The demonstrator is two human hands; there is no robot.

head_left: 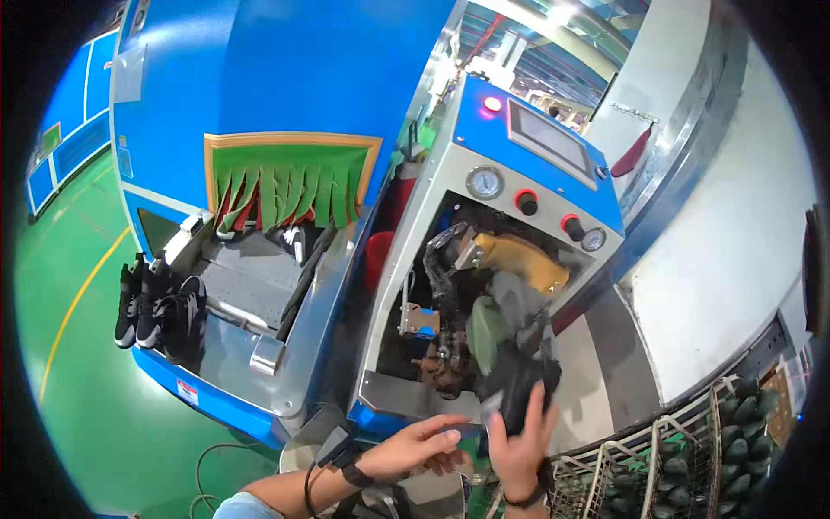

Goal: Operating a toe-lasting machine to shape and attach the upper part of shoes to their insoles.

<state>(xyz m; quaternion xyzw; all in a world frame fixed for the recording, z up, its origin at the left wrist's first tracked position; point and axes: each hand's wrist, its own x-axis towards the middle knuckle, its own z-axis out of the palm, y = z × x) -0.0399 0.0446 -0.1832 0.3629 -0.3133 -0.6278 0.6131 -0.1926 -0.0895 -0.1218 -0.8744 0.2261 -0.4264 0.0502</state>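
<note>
My right hand (521, 445) reaches forward with its thumb and fingers on either side of a black shoe upper (517, 385), gripping its near end. That shoe is blurred, and its far end lies inside the opening of the machine. Against it stands a green shoe-last-shaped piece (488, 334). My left hand (430, 445) hovers just left of the shoe, fingers loosely apart and nothing in it. Beyond the hands, the machine (372, 346) has a curved yellow pad (523, 262) and a small metal clamp (421, 321).
Left of the machine, a blue oven-like unit (303, 69) has green strip curtains (290, 186) over a conveyor (251, 277). Black shoes (156, 303) stand at its left edge. A control panel (549, 134) tops the machine. Wire racks (648, 463) with dark shoe-shaped pieces stand at lower right.
</note>
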